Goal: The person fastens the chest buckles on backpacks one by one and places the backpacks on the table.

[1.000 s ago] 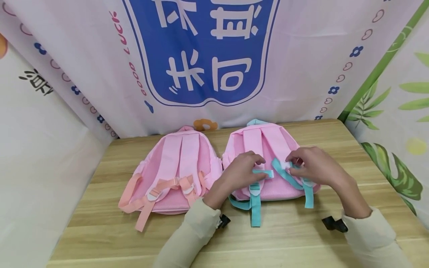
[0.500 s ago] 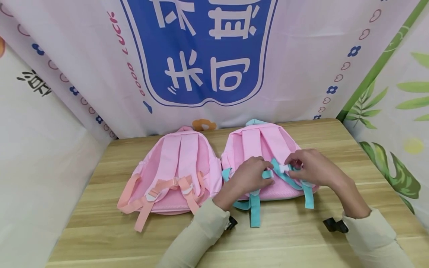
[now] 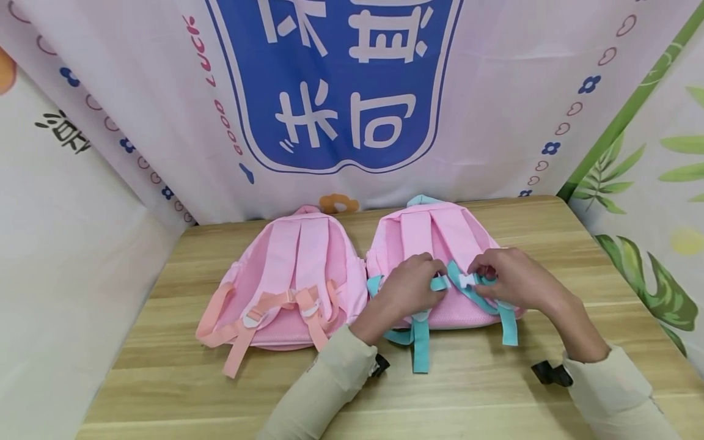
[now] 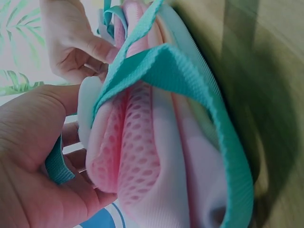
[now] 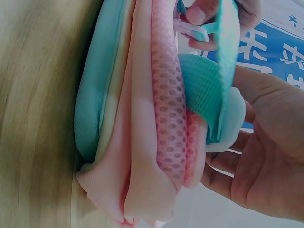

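Observation:
A pink backpack with teal straps (image 3: 451, 316) lies back-side up on the table. My left hand (image 3: 416, 284) pinches the end of its left teal waist strap (image 3: 440, 283), whose pale tip pokes out past the fingers. From the other side my right hand (image 3: 511, 278) pinches the right strap at a white buckle piece (image 3: 466, 280). The two strap ends face each other, a small gap apart. In the left wrist view a teal strap loop (image 4: 166, 71) crosses the bag's side. The right wrist view shows a white strap adjuster (image 5: 232, 123) beside my right palm.
A second pink backpack (image 3: 283, 244) with orange straps lies against the first one's left side. Both rest on a wood-grain table (image 3: 467, 391). A printed cloth (image 3: 495, 122) hangs behind the table.
My left hand has shifted right, bringing its strap end nearer the buckle piece, and its fingers have closed in on the strap. The right hand has stayed almost in place.

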